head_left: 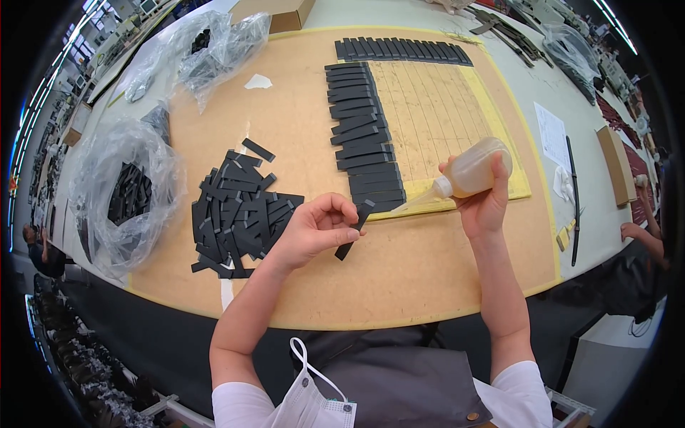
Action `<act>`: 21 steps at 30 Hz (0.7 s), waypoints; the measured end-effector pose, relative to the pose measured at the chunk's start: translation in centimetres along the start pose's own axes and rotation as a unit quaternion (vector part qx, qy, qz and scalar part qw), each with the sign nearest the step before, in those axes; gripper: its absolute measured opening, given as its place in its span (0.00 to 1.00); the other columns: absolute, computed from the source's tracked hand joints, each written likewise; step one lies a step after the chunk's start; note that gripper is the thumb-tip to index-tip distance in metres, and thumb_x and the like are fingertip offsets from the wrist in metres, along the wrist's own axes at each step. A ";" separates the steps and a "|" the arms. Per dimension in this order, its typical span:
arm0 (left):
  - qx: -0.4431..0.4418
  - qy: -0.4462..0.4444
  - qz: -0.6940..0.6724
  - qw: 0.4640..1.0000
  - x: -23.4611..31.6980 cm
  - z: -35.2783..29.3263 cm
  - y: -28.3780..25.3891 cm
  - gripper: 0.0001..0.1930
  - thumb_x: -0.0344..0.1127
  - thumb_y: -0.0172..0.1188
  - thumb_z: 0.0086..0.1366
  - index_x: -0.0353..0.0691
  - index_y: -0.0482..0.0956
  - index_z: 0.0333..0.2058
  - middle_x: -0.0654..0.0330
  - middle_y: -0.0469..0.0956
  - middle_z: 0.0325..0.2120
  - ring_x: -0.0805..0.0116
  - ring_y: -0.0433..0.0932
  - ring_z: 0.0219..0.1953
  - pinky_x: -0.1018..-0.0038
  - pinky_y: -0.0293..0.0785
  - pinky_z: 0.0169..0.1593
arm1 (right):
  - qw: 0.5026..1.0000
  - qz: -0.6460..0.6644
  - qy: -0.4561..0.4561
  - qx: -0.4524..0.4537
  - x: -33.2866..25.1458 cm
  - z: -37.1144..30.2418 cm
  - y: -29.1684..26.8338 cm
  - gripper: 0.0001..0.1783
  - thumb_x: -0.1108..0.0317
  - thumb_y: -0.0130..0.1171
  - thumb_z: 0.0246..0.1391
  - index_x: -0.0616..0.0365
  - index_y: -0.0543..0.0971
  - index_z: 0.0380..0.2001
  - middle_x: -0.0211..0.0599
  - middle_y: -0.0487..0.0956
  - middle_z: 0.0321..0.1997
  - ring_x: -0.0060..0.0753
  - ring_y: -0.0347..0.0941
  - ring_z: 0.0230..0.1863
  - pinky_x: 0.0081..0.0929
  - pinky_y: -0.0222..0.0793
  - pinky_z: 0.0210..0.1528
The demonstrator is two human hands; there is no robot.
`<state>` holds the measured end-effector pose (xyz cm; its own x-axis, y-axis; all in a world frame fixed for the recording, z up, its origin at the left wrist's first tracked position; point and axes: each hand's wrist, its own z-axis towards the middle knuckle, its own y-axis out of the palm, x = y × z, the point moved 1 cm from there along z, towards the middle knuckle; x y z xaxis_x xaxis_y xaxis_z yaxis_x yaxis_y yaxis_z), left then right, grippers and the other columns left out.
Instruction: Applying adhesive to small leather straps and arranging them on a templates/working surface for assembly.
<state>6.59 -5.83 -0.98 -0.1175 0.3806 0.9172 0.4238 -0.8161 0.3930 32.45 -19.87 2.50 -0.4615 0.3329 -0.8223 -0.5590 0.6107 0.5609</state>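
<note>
Between its thumb and fingers, my left hand (319,227) pinches a short black strip (345,250) that slants downward. My right hand (479,203) grips a translucent squeeze bottle (477,167) of amber liquid, tilted so its thin nozzle points down-left at the near end of a row of strips. That row of black strips (355,132) lies along the left edge of a yellow-bordered board (428,121). Another row of strips (399,49) runs along its far edge. Left of my left hand is a loose pile of black strips (235,214).
A clear plastic bag (153,235) full of black strips stands at the left, with more plastic bags (228,53) behind it. A cardboard box (282,13) sits at the back. On the right lie a paper sheet (551,135) and a black rod (573,200). Another person's hand (635,232) shows far right.
</note>
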 end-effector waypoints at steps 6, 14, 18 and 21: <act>0.047 -0.040 -0.008 0.998 0.5 0.3 0.6 0.13 0.22 0.67 0.60 0.32 0.77 0.44 0.60 0.78 0.42 0.73 0.81 0.42 0.76 0.78 0.50 | 1.000 -0.010 0.022 0.019 0.4 0.2 -0.2 0.41 0.32 0.61 0.52 0.54 0.66 0.54 0.44 0.80 0.43 0.46 0.81 0.46 0.42 0.81 0.41; 0.040 -0.158 0.052 0.985 0.1 0.0 0.5 0.07 0.28 0.65 0.62 0.32 0.81 0.38 0.66 0.77 0.25 0.80 0.76 0.28 0.81 0.72 0.32 | 0.998 -0.057 0.022 0.024 1.4 0.3 -0.7 0.41 0.32 0.60 0.53 0.54 0.67 0.54 0.44 0.80 0.43 0.45 0.81 0.47 0.41 0.80 0.42; 0.056 -0.177 0.091 0.978 0.2 0.1 0.4 0.08 0.30 0.64 0.63 0.32 0.82 0.39 0.68 0.77 0.23 0.84 0.71 0.23 0.83 0.64 0.26 | 0.999 -0.042 0.035 -0.001 1.9 0.2 -1.3 0.41 0.38 0.66 0.52 0.55 0.67 0.57 0.37 0.72 0.51 0.34 0.74 0.53 0.40 0.77 0.51; 0.056 -0.172 0.108 0.978 0.0 0.1 0.4 0.09 0.30 0.64 0.63 0.32 0.83 0.40 0.68 0.78 0.24 0.84 0.70 0.22 0.84 0.63 0.26 | 0.998 -0.049 0.036 -0.016 2.1 0.1 -1.1 0.41 0.39 0.66 0.51 0.54 0.67 0.58 0.36 0.72 0.51 0.32 0.73 0.54 0.38 0.75 0.52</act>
<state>6.82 -6.10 -0.80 0.2861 0.3445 0.8941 0.5042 -0.8476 0.1653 32.21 -19.81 0.17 -0.4518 0.2197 -0.8646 -0.6248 0.6139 0.4825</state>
